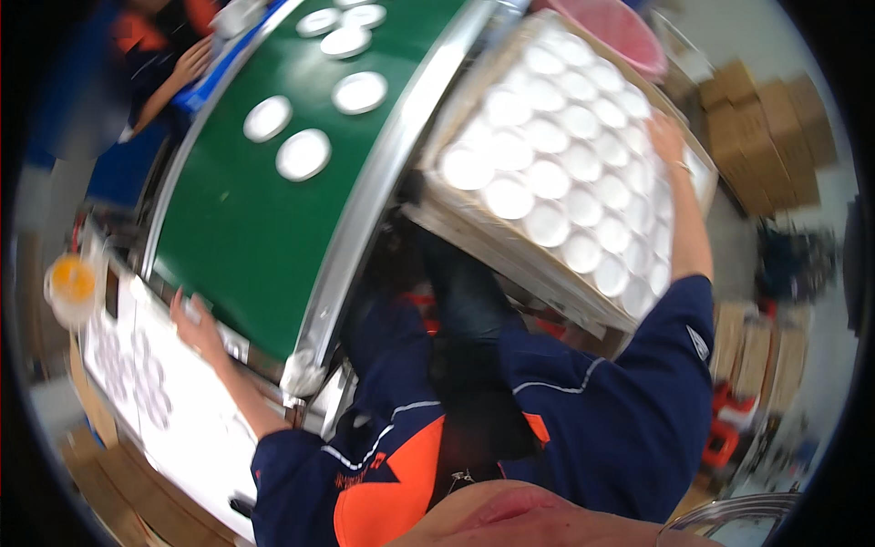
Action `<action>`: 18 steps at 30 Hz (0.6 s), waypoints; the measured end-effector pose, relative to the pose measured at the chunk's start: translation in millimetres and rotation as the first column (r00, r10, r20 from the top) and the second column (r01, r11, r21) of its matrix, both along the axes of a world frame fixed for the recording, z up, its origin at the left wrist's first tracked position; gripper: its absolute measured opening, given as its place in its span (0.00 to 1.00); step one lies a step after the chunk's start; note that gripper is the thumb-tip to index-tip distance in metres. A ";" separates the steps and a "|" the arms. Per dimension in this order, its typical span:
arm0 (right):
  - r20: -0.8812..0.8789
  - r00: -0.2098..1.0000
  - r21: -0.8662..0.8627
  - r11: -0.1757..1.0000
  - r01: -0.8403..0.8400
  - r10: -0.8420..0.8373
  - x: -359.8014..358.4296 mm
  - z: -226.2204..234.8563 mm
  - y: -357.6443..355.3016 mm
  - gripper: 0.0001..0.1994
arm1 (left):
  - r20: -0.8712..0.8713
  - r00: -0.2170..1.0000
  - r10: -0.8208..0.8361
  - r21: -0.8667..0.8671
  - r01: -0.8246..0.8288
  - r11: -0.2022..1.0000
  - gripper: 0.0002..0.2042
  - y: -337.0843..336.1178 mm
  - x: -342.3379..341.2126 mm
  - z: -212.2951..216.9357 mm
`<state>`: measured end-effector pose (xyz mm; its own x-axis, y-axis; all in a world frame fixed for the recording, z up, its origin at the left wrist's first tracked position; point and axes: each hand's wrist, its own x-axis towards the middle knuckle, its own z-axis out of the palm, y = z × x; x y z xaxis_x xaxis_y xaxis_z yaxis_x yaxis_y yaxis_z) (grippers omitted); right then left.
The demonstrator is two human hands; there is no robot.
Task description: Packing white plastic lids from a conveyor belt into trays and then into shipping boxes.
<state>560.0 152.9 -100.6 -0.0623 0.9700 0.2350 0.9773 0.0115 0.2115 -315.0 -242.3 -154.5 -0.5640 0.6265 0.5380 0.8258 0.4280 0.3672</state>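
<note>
My left hand (pixel 196 330) is raised by the near left end of the green conveyor belt (pixel 246 228), beside a white tabletop (pixel 196 428). Its fingers are apart, with a pale patch between them that is too blurred to name. Out to the right, my right hand (pixel 668 144) reaches along the far right side of a shallow wooden tray (pixel 510 242). Rows of white round discs (pixel 548 180) fill much of that tray. The right fingers are at the discs there, but blur hides whether they grip one. Several more white discs (pixel 303 154) lie on the belt.
A metal rail (pixel 360 228) edges the belt on my side. Clear round pieces (pixel 150 392) and a container with orange contents (pixel 73 278) are at the left. Behind the tray stands a pink basin (pixel 620 36); cardboard boxes (pixel 766 137) are stacked right. A co-worker's hand (pixel 191 62) is across the belt.
</note>
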 end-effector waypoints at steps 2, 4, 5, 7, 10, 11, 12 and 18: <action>-0.033 0.999 -0.026 0.999 0.025 -0.026 71.4 31.0 -4.5 0.27 | 0.052 0.998 -0.025 0.031 0.023 0.999 0.16 39.1 17.2 -14.7; 0.063 0.994 -0.325 0.940 0.104 -0.088 -40.7 49.5 9.3 0.22 | 0.033 0.994 0.103 -0.033 -0.102 0.994 0.16 -0.1 13.2 6.0; 0.051 0.997 -0.325 0.943 0.068 -0.054 -93.7 61.7 5.7 0.22 | 0.049 0.991 0.128 -0.047 -0.125 0.991 0.16 -4.1 14.6 10.0; -0.191 0.878 0.326 0.872 -0.365 0.439 -168.3 77.6 -7.3 0.17 | 0.066 0.983 0.169 -0.065 -0.165 0.984 0.17 1.5 22.6 10.7; -0.575 0.368 0.295 0.605 -0.740 0.730 -360.6 74.3 -75.9 0.20 | 0.042 0.978 0.205 -0.069 -0.202 0.977 0.17 -7.4 17.8 5.1; -0.506 0.310 0.218 0.468 -0.856 0.804 -419.6 80.2 -106.1 0.21 | 0.017 0.976 0.217 -0.049 -0.215 0.975 0.17 -11.5 15.9 3.8; -0.496 0.177 0.245 0.333 -0.911 0.850 -461.3 77.8 -126.4 0.22 | 0.043 0.977 0.210 -0.042 -0.208 0.977 0.17 -9.7 18.7 5.1; -0.225 0.380 -0.039 0.382 -0.923 0.897 -550.0 4.3 -97.9 0.13 | 0.103 0.986 0.129 -0.045 -0.125 0.991 0.17 19.5 30.5 6.9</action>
